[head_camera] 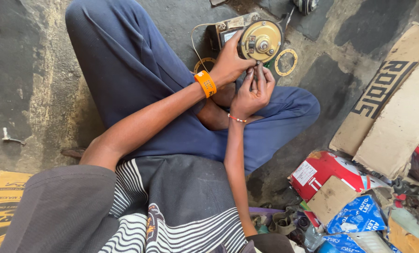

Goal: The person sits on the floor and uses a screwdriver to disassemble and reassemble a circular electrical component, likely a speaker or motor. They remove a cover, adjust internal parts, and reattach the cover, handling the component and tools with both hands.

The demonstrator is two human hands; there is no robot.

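Head view: left hand (228,61) gripping round brass-coloured metal horn (261,41), right hand (252,91) fingers pinched beneath it, flat orange ring gasket (285,62) beside, torn brown cardboard sheets (397,117) well apart.

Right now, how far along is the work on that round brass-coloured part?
The round brass-coloured part sits with its inner face exposed. The left hand steadies it; the right hand works at its lower edge. Two ring gaskets lie unfitted on the floor.

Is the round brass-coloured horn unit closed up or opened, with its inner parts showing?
Opened: the horn unit shows its bare brass disc, centre stud and screws; a ring gasket lies apart on the floor.
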